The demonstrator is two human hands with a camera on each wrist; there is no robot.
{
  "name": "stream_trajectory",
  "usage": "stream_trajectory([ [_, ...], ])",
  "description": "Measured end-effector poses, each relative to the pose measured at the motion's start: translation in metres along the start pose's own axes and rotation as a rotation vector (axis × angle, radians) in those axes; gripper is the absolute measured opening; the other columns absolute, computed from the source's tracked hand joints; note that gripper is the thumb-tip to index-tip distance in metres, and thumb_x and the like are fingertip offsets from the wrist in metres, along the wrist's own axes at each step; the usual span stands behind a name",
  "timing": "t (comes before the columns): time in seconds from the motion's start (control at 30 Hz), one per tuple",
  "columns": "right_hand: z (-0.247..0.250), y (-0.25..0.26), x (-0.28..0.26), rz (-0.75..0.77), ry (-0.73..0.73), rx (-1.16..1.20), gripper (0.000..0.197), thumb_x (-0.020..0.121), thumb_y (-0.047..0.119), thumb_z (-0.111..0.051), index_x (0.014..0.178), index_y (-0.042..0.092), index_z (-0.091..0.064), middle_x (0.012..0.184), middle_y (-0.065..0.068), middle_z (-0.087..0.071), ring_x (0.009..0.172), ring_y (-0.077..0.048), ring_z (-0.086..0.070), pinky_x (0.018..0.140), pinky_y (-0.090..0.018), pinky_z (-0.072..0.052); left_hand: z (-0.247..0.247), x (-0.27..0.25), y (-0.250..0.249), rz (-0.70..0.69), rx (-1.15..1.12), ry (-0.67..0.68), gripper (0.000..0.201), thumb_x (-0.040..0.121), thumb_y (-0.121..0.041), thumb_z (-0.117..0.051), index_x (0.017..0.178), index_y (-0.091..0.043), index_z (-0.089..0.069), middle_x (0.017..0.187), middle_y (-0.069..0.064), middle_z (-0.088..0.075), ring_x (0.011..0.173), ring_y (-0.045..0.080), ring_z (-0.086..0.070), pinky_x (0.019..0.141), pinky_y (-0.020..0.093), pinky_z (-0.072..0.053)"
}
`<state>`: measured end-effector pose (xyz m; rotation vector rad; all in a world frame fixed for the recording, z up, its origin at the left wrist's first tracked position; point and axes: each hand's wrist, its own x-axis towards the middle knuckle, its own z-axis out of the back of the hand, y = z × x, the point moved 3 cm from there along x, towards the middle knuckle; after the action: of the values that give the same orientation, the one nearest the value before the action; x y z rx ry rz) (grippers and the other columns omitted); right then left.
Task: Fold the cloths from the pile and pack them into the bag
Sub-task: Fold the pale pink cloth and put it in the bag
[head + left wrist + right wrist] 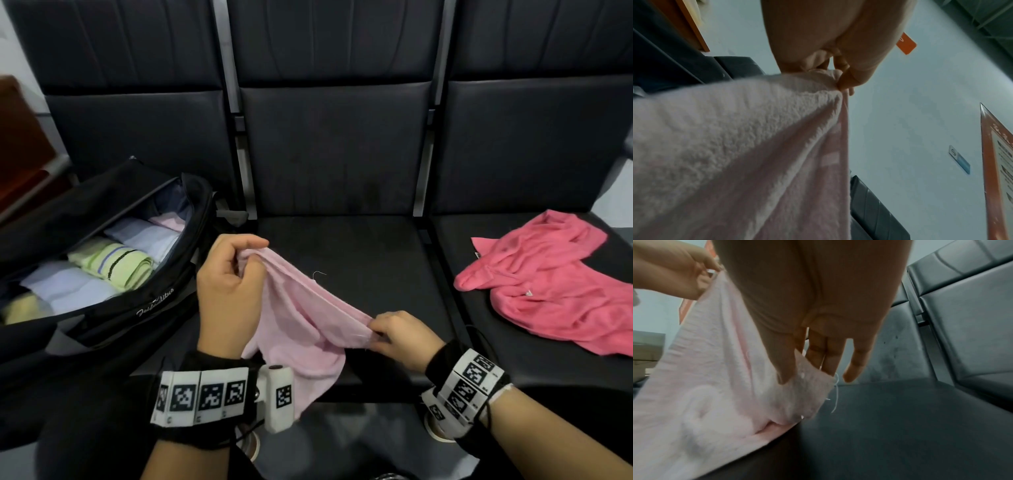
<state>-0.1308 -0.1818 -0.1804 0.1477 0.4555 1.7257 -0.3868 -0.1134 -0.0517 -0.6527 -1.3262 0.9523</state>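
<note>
Above the middle dark padded seat (pixel 342 246), the left hand (pixel 227 291) and right hand (pixel 399 334) each pinched a corner of a pale pink terry cloth (pixel 298 318) (its slack drooping between them), beside an open black bag (pixel 102 240) holding folded cloths.

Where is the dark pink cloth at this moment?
In the head view, the dark pink cloth lies crumpled on the right-hand seat, beyond the right hand and untouched by it.
</note>
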Motion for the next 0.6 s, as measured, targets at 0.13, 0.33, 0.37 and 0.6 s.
stream_trajectory([
  [0.13, 0.01, -0.002, -0.002, -0.03, -0.124, -0.01, 0.019, 0.089, 0.026, -0.064, 0.106, 0.017, -0.068, 0.108, 0.0, -0.057, 0.094, -0.024, -0.062, 0.081, -0.036, -0.049, 0.013, 0.007, 0.006, -0.019, 0.051, -0.068, 0.034, 0.081, -0.008, -0.049, 0.089, -0.036, -0.066, 0.093, -0.005, -0.067, 0.084, 0.006, -0.061, 0.077, 0.015, -0.046],
  [0.33, 0.043, -0.002, -0.001, -0.047, -0.347, -0.034, 0.017, 0.094, 0.027, -0.061, 0.1, 0.018, -0.074, 0.112, 0.007, -0.059, 0.093, -0.018, -0.061, 0.075, -0.037, -0.053, 0.033, 0.02, 0.013, 0.012, 0.058, -0.179, 0.031, 0.082, -0.011, -0.05, 0.087, -0.036, -0.067, 0.084, -0.022, -0.067, 0.067, -0.005, -0.054, 0.063, 0.006, -0.04],
  [0.37, 0.05, 0.0, 0.0, -0.023, -0.37, -0.056, 0.015, 0.093, 0.026, -0.063, 0.097, 0.018, -0.075, 0.107, 0.008, -0.064, 0.093, -0.018, -0.059, 0.075, -0.038, -0.053, 0.037, 0.024, 0.011, 0.006, 0.061, -0.189, 0.03, 0.083, -0.011, -0.049, 0.088, -0.036, -0.067, 0.085, -0.023, -0.067, 0.067, -0.007, -0.054, 0.063, 0.004, -0.04],
  [0.6, 0.122, 0.011, -0.001, 0.095, -0.73, 0.045, 0.006, 0.078, 0.011, -0.08, 0.08, 0.015, -0.077, 0.083, 0.006, -0.072, 0.082, -0.021, -0.058, 0.073, -0.042, -0.052, 0.061, 0.047, 0.002, -0.033, 0.14, -0.222, 0.027, 0.083, -0.005, -0.048, 0.098, -0.018, -0.068, 0.09, -0.005, -0.066, 0.068, 0.0, -0.052, 0.061, 0.012, -0.04],
])
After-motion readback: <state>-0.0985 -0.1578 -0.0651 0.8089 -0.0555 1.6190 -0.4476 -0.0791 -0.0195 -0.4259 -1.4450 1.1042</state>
